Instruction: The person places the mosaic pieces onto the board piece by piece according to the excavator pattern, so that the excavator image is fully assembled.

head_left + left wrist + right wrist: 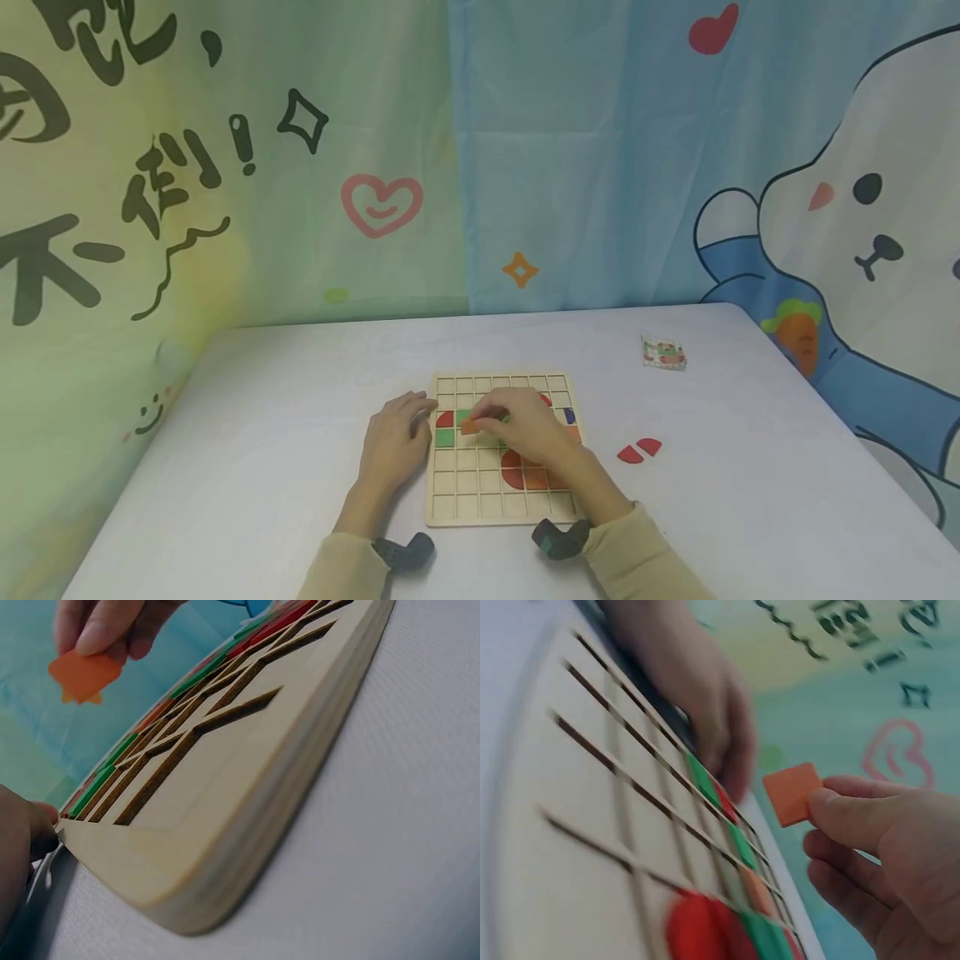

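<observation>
A small orange square tile is pinched between the thumb and fingers of my right hand. That hand holds it just above the left part of a wooden grid board. In the board's cells lie green tiles, a red quarter-round tile and orange tiles, partly hidden by the right hand and forearm. My left hand rests at the board's left edge, fingers loosely bent and touching the rim. In the left wrist view, the tile shows above the board, apart from it.
Two red quarter-round pieces lie on the white table to the right of the board. Farther back sits a small printed packet. A patterned curtain hangs behind the table.
</observation>
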Demonstrator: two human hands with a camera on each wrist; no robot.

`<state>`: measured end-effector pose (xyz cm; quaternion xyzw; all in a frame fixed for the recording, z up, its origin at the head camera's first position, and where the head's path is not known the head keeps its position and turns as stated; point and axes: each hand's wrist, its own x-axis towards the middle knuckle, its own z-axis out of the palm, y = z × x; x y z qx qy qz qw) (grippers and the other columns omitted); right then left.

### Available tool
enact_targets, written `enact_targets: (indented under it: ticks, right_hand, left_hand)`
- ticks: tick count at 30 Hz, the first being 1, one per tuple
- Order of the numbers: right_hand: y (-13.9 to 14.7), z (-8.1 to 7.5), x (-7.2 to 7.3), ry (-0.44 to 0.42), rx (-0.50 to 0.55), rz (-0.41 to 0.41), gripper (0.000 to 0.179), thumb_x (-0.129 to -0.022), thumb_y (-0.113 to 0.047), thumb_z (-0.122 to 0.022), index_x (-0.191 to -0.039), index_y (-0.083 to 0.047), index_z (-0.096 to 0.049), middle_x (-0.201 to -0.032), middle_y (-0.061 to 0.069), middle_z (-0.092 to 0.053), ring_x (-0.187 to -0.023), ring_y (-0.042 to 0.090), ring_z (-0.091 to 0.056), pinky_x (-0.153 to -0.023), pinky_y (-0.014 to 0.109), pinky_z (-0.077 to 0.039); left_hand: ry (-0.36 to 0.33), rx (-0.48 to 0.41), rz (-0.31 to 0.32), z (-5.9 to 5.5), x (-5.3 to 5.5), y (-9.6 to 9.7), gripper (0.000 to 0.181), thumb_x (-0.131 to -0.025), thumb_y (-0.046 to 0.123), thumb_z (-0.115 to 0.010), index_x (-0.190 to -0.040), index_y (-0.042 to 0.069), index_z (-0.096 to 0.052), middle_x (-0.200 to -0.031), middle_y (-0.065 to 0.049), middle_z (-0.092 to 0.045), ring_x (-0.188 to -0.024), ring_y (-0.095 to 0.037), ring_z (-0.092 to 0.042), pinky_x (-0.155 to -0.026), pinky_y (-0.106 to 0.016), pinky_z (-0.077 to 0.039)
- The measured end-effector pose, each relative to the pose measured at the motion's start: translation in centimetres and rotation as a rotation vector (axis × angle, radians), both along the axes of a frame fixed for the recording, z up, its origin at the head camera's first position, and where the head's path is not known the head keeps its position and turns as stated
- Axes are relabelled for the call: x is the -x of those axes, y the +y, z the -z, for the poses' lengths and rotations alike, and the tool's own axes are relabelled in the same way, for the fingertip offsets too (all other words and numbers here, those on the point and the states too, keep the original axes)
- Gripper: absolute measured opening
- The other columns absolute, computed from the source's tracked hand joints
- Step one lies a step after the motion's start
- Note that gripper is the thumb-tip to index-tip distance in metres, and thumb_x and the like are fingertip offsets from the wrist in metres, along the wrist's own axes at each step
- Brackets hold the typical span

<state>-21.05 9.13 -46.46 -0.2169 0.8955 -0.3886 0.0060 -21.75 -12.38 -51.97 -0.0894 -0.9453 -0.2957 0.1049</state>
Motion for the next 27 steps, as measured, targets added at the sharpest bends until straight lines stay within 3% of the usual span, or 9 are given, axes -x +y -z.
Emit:
enact_targets:
  ticks: [4,12,19,27]
  right_hand:
    - [-2.0,0.3,-0.8,0.012,0.004,-0.01,0.008,-0.085,-0.021,-0.07,-0.092,-0.023,-0.073,-0.091,-0.013,-0.07,-0.085,0.004,-0.063,-0.076,0.022,-0.054]
    - [-4.0,1.6,-1.4,0.048,-0.097,-0.026,0.008,-0.087,-0.022,-0.068,-0.092,-0.021,-0.073,-0.088,-0.01,-0.071,-0.079,0.005,-0.063,-0.069,0.019,-0.052]
    - [-4.5,2.1,-1.8,0.128,-0.207,0.003,0.007,-0.088,-0.024,-0.067,-0.092,-0.023,-0.072,-0.085,-0.013,-0.069,-0.08,0.004,-0.059,-0.069,0.02,-0.05]
    - [-4.6,2.0,-2.0,0.135,-0.266,-0.018,0.007,-0.088,-0.024,-0.067,-0.092,-0.022,-0.072,-0.087,-0.012,-0.069,-0.084,0.005,-0.06,-0.075,0.023,-0.053]
  left_hand:
    - [0.025,0.004,0.009,0.0,0.0,-0.1,0.03,-0.087,0.014,-0.054,-0.115,0.019,-0.067,-0.13,-0.003,-0.061,-0.129,-0.025,-0.049,-0.104,-0.053,-0.04]
    - [0.064,0.001,0.02,0.1,0.0,-0.2,0.029,-0.086,0.013,-0.057,-0.113,0.018,-0.068,-0.128,-0.004,-0.063,-0.127,-0.026,-0.052,-0.101,-0.054,-0.042]
    - [0.054,-0.002,0.017,0.1,0.0,-0.2,0.029,-0.086,0.013,-0.057,-0.113,0.019,-0.068,-0.128,-0.003,-0.063,-0.127,-0.026,-0.052,-0.101,-0.054,-0.042]
    - [0.056,-0.006,0.019,0.1,0.0,-0.1,0.03,-0.086,0.013,-0.056,-0.113,0.019,-0.068,-0.128,-0.003,-0.063,-0.127,-0.025,-0.052,-0.1,-0.054,-0.043]
